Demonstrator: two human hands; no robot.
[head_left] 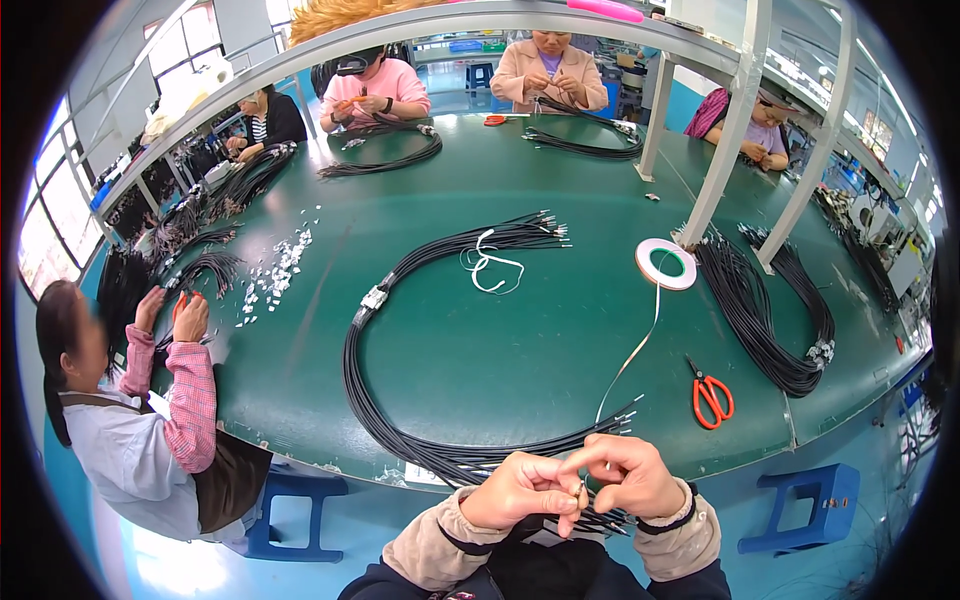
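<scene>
My left hand and my right hand meet at the table's near edge, both pinching the end of a black wire bundle. The bundle loops away across the green table to metal-tipped ends further off. A thin white tape strip runs from my right fingers up to a white tape roll. White clips sit on the bundle at its left bend.
Orange-handled scissors lie right of my hands. More black wire bundles lie at the right, beside slanted white frame posts. A white cord and small white parts lie on the table. Several people work around it.
</scene>
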